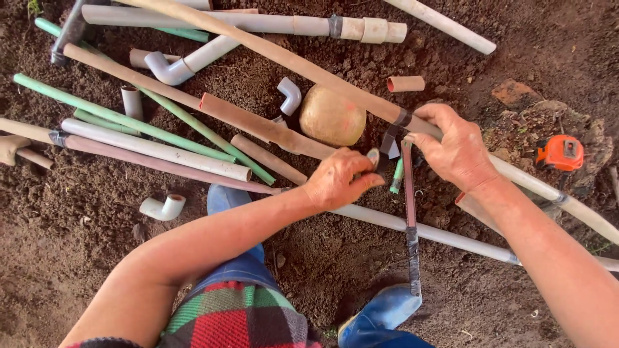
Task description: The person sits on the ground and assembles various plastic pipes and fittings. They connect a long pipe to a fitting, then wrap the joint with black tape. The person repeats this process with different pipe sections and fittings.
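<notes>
Right hand [459, 149] grips pipe [309, 69]; left hand [338, 178] alongside.

An outdoor dirt work yard: bare soil [335, 270] strewn with plastic pipes [155, 149], elbow fittings [162, 207] and a tape measure [560, 153].

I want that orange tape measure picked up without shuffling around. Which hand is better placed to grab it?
Probably the right hand: it grips the long pipe on the same side as the tape measure. The left hand sits farther away.
</notes>
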